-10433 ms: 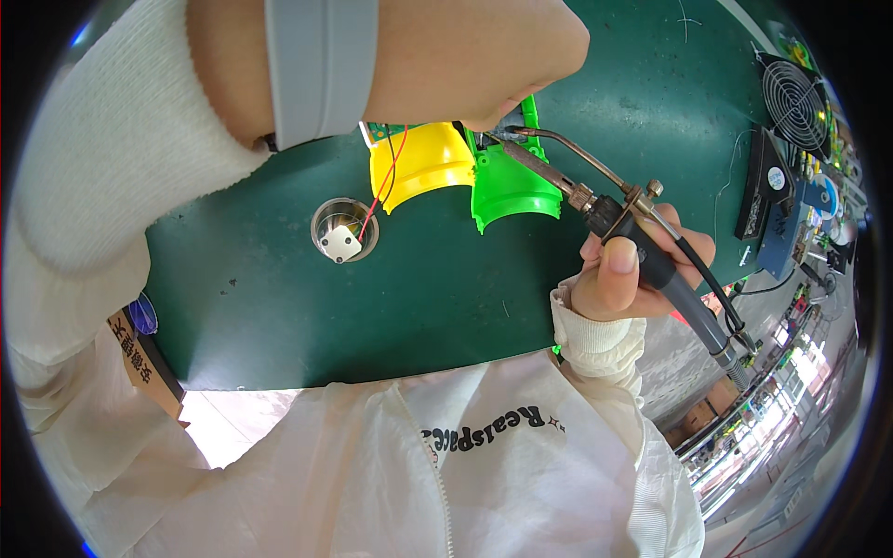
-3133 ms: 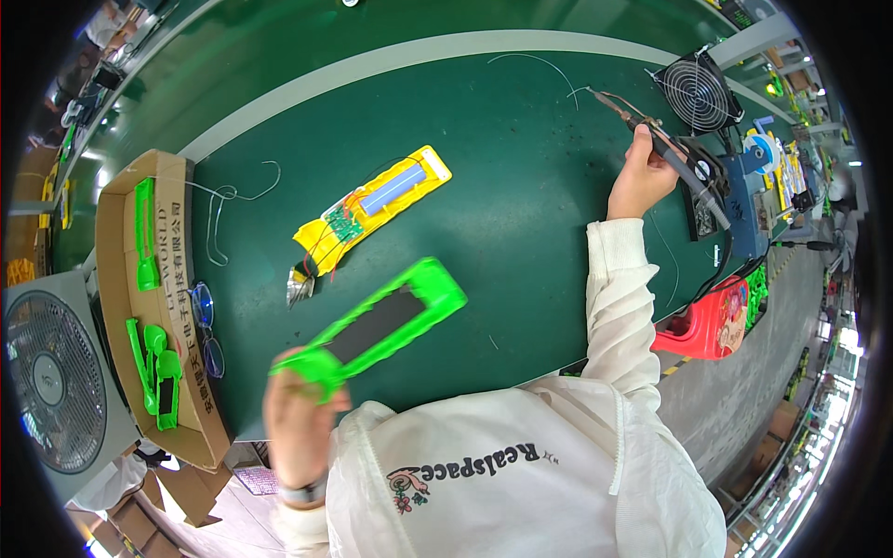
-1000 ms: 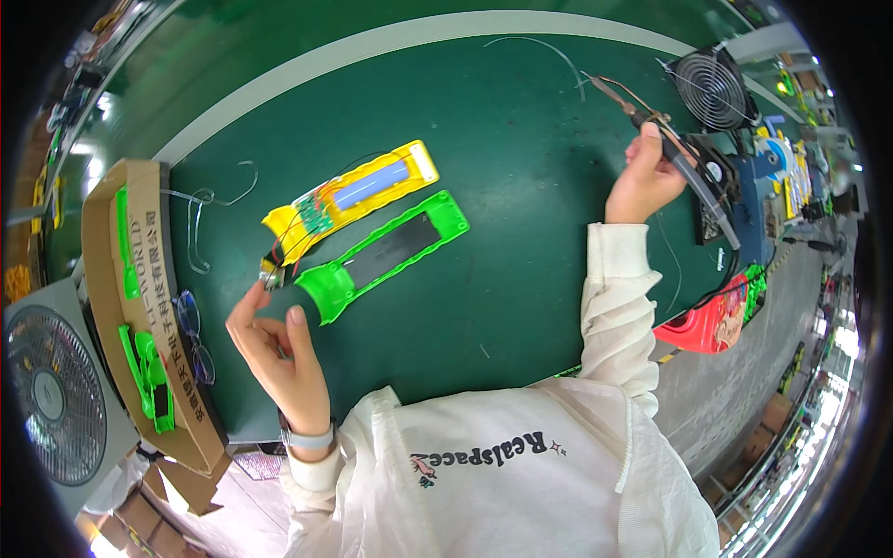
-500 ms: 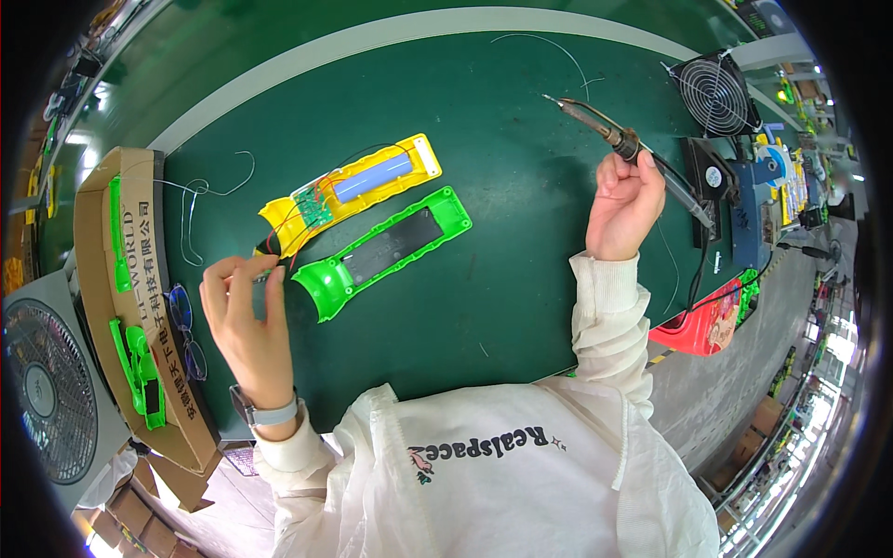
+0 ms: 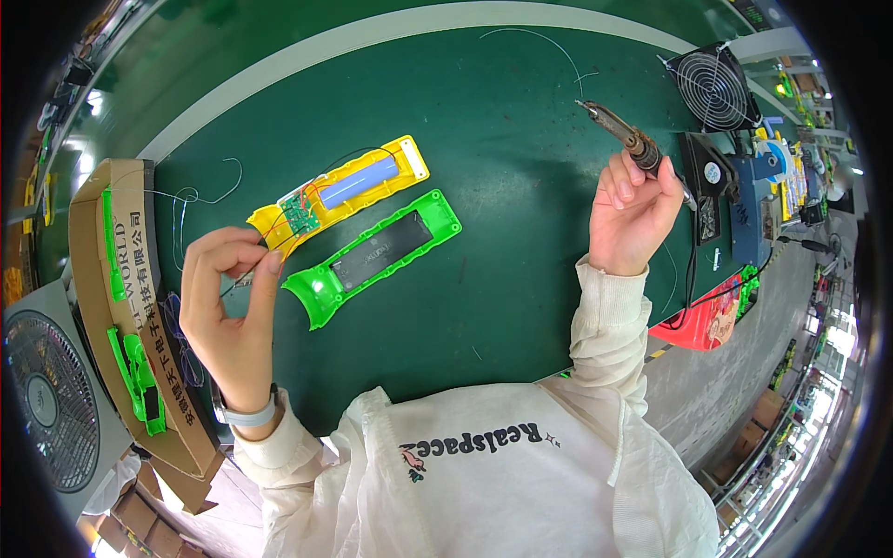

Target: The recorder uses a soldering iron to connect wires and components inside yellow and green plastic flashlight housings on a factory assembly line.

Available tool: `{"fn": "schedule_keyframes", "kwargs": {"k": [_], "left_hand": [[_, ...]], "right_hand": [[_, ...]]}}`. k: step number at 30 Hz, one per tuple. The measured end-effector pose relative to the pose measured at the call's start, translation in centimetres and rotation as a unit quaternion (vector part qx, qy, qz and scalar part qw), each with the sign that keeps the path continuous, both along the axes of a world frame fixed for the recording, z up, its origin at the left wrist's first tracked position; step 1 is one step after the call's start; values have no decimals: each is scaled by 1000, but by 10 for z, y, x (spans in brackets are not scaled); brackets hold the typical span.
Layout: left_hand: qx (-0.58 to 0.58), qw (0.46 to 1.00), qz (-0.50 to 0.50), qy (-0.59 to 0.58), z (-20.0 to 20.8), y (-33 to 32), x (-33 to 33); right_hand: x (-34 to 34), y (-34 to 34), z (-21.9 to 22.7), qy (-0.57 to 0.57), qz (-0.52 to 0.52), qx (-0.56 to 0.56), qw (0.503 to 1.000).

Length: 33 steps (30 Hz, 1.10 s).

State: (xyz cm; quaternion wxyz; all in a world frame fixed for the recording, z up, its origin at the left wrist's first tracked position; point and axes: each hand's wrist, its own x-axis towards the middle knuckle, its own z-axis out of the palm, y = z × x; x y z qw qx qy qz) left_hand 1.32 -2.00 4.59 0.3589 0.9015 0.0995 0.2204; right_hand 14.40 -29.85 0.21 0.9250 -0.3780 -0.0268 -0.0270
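Note:
My left hand is closed in a pinch on thin wires at the flared end of a yellow plastic housing half. In that housing sit a small green circuit board with red and black wires and a lilac cylindrical battery. A matching green housing half with a black panel lies beside it, nearer me. Raised over the right of the table, my right hand grips a soldering iron, its tip pointing up and left, away from the housings.
At the left edge stands a cardboard box with green housings, glasses beside it and a grey fan beyond. A black fan, an iron stand and a blue device are at the right. Loose thin wire lies at the back.
My left hand has shifted slightly left, and the wires now show stretched between its fingertips and the housing. The soldering iron has moved a little to the right.

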Motion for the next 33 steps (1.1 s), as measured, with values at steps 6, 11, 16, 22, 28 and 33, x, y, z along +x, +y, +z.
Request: {"fn": "schedule_keyframes", "kwargs": {"k": [6,11,16,22,28,33], "left_hand": [[-269,962,22,-30,-19,-49,9],[-32,998,-13,-48,-50,-70,12],[1,996,-83,-28,-58,-56,20],[45,989,-139,-31,-57,-43,21],[50,989,-137,-27,-59,-43,23],[73,984,-161,-38,-58,-44,28]], "right_hand": [[-13,11,-5,-26,-82,-124,989],[-41,29,-10,-3,-149,-261,954],[-33,23,-13,-36,-267,-351,897],[6,-22,-21,-12,-271,-297,916],[10,-16,-14,-1,-268,-271,925],[36,-23,-18,-36,-360,-377,853]]}}
